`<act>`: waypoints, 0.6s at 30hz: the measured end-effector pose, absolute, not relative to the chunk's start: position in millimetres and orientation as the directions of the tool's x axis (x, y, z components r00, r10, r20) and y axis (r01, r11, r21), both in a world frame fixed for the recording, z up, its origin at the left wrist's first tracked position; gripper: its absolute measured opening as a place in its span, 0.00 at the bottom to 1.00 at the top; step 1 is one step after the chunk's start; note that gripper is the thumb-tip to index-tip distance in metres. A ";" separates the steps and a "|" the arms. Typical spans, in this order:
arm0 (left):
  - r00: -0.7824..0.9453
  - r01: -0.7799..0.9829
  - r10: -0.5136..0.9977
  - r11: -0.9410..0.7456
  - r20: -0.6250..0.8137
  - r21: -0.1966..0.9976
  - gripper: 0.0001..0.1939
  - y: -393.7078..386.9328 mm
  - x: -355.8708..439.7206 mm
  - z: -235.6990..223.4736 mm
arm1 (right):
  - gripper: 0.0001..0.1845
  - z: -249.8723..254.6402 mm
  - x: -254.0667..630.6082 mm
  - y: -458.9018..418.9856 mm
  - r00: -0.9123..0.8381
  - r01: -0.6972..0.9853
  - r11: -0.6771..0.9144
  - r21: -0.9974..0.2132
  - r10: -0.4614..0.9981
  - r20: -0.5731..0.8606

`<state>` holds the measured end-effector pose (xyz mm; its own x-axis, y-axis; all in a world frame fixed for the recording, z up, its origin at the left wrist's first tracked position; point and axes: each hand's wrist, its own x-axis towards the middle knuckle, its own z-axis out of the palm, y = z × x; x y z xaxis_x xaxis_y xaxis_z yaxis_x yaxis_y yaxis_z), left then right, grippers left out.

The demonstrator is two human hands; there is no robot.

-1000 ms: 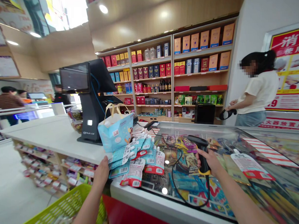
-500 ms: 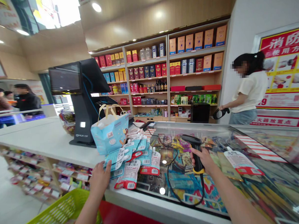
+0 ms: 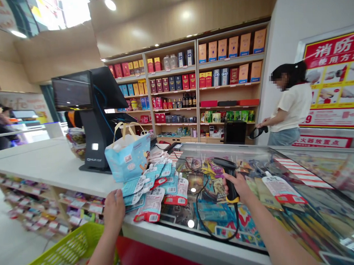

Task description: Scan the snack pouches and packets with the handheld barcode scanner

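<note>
My right hand [image 3: 239, 189] is wrapped round the handle of a black and yellow barcode scanner [image 3: 232, 186], held above the glass counter, its cord looping below. My left hand [image 3: 114, 207] rests at the left edge of a heap of spouted drink pouches [image 3: 150, 204], blue, white and red. Its fingers lie against the heap's side, holding no pouch that I can see. A single spouted pouch [image 3: 282, 187] lies apart, to the right of the scanner. Behind the heap stands a light blue paper bag [image 3: 128, 156] with cream handles.
A yellow-green basket [image 3: 61, 251] with packets inside is below my left arm. The black checkout terminal [image 3: 91, 124] stands on the white counter [image 3: 49, 161]. Packaged snacks lie under the glass. Behind the counter, a person [image 3: 291, 100] holds a dark object near shelves of boxes.
My left hand has shifted slightly left and its fingers have drawn closer together beside the pouches. My right hand keeps its hold on the scanner. The view has turned slightly.
</note>
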<state>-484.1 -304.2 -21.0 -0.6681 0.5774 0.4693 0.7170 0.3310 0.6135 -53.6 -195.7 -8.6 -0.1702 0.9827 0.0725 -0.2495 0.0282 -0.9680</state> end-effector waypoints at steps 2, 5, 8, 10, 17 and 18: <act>-0.634 0.757 0.523 0.270 0.570 0.594 0.26 -309.6 -482.1 -15.8 | 0.19 -7.6 -53.9 -195.6 -0.158 -0.248 0.036 -0.968 0.984 0.077; -0.536 0.832 0.444 0.130 0.718 0.540 0.23 -308.3 -463.6 -0.6 | 0.18 0.3 -56.5 -197.8 -0.133 -0.274 0.055 -0.960 0.987 0.095; -0.388 0.853 0.518 -0.111 0.762 0.510 0.21 -286.5 -419.1 14.2 | 0.19 11.2 -56.3 -198.0 -0.050 -0.345 0.102 -0.933 0.991 0.127; -0.262 0.810 0.641 -0.261 0.721 0.526 0.20 -262.8 -374.1 18.2 | 0.19 16.7 -49.1 -196.8 -0.008 -0.364 0.148 -0.920 0.987 0.162; 0.232 0.751 0.904 -0.402 0.360 0.524 0.15 -190.1 -178.7 17.7 | 0.20 22.0 27.7 -207.4 0.172 -0.281 0.261 -0.924 0.960 0.219; 0.264 0.764 0.914 -0.393 0.307 0.512 0.15 -185.1 -152.3 19.8 | 0.20 22.2 41.8 -209.9 0.206 -0.265 0.274 -0.925 0.953 0.224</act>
